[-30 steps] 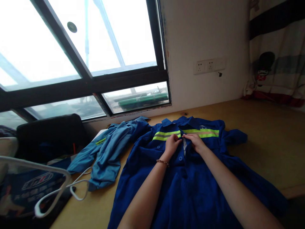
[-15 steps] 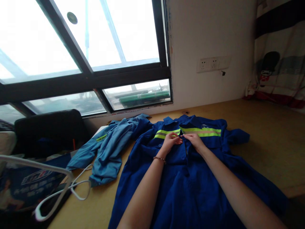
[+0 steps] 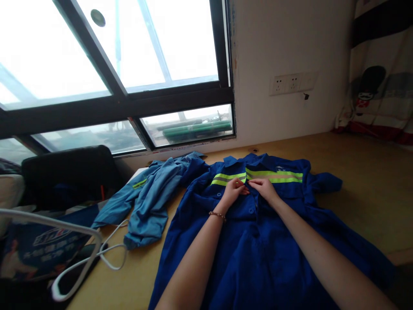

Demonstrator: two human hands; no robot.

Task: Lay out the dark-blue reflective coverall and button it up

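Note:
A dark blue work garment with a collar and yellow-and-grey reflective bands lies front up on the tabletop. My left hand pinches the edge of its front opening, just below the chest band. Close beside it, my right hand pinches the facing edge; the fingertips of both hands almost meet. Whatever lies between the fingertips is too small to make out. A round button shows on the front below my hands. A beaded bracelet circles my left wrist.
A lighter blue garment lies crumpled at the left on the wooden tabletop. A white tubular stand and a cable are nearer me. Behind are a black chair back, a window and wall sockets; a curtain hangs at right.
The two front edges at my fingertips now lie closer together, and the gap below them has narrowed. My hands stay at the same spot; the view has shifted slightly.

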